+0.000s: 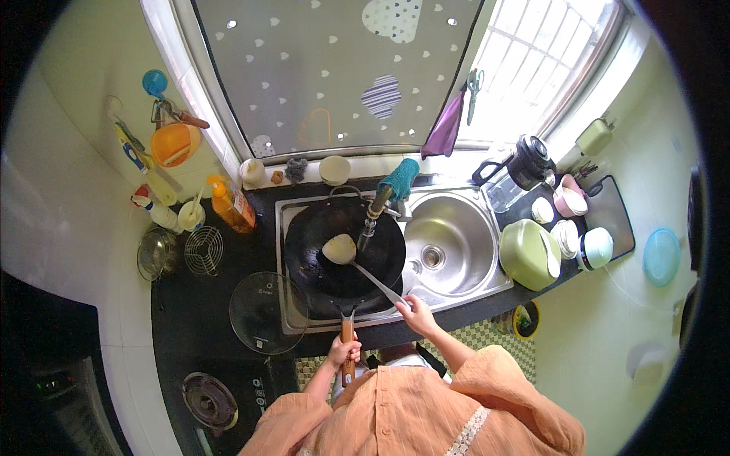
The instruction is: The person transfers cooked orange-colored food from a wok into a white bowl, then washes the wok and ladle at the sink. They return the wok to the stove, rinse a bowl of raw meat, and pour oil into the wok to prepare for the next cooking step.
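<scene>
A black wok (pixel 311 273) rests in the left bowl of the steel double sink, under the faucet (pixel 376 208), which has a teal cloth on its spout end. My left hand (pixel 343 350) is closed around the wok's wooden handle (pixel 348 330). In my right hand (pixel 418 316) is the end of a metal wok spatula (pixel 340 249), its wide blade over the inside of the wok. To the left, a glass lid (pixel 265 313) lies partly on the black counter and partly over the sink's edge.
Left of the sink stand an orange pump bottle (pixel 232 204), a wire rack (pixel 203 251) and a metal strainer (pixel 155 253). The right sink bowl (pixel 450 245) adjoins the wok. Further right are a green container (pixel 527 255) and a blender jug (pixel 516 176). A gas burner (pixel 210 400) is lower left.
</scene>
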The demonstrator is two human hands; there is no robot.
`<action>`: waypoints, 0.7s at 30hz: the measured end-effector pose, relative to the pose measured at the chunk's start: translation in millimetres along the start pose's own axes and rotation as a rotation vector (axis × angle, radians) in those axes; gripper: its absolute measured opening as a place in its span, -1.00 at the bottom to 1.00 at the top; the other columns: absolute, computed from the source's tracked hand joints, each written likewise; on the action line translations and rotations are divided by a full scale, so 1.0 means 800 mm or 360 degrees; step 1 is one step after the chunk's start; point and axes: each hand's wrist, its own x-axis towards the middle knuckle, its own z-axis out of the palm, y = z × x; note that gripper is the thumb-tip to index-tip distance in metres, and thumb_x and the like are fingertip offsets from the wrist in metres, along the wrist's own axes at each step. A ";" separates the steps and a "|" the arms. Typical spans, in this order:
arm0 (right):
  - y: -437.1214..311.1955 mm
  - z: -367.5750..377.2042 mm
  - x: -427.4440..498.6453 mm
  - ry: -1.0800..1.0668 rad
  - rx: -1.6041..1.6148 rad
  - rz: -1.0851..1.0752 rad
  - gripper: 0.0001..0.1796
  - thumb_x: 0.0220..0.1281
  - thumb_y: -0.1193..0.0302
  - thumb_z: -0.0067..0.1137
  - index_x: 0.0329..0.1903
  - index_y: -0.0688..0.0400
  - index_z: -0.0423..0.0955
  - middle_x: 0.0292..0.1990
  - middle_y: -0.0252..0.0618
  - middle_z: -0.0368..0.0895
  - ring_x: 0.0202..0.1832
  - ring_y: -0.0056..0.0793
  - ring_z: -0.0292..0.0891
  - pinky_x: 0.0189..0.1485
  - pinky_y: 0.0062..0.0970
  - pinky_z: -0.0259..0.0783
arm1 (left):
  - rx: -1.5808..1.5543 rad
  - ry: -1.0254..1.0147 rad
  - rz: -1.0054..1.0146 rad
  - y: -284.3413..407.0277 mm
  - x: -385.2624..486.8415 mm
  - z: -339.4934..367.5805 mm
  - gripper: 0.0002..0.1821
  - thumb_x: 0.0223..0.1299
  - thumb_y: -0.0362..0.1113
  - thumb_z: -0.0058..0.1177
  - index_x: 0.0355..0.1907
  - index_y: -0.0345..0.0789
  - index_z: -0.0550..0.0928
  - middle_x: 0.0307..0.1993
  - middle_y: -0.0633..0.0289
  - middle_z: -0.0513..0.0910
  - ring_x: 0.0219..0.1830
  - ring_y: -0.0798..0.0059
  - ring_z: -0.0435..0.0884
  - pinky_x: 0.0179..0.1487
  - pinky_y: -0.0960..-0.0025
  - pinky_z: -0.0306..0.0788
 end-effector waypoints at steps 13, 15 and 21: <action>0.054 -0.014 0.153 0.0144 -0.0713 -0.0434 -0.36 0.06 0.16 0.17 0.08 0.32 0.22 0.01 0.24 0.29 0.01 0.16 0.29 0.02 -0.09 0.27 | 0.1414 0.0786 -0.0301 -0.005 0.028 0.020 -0.63 -0.02 -0.16 0.04 -0.32 -0.49 0.49 -0.47 -0.06 0.62 -0.51 0.22 0.65 -0.34 0.25 0.52; -0.002 -0.041 0.228 0.0336 -0.0915 -0.0947 -0.28 -0.04 0.33 0.15 0.19 0.33 0.13 0.10 0.10 0.24 0.10 0.05 0.22 0.09 -0.15 0.22 | 0.2271 0.0900 -0.0312 -0.007 0.035 0.018 -0.43 -0.06 0.06 -0.01 -0.21 -0.46 0.53 -0.26 -0.13 0.62 -0.22 0.06 0.63 -0.09 0.16 0.47; -0.069 -0.047 0.297 -0.0343 -0.1425 -0.0519 -0.36 -0.13 0.26 0.15 0.12 0.09 0.29 0.12 -0.13 0.31 0.18 -0.17 0.23 0.11 -0.13 0.28 | 0.2488 0.1093 -0.0456 -0.003 0.030 0.049 -0.37 0.06 0.16 -0.05 -0.10 -0.41 0.48 -0.15 -0.10 0.59 -0.08 0.02 0.57 -0.02 0.08 0.43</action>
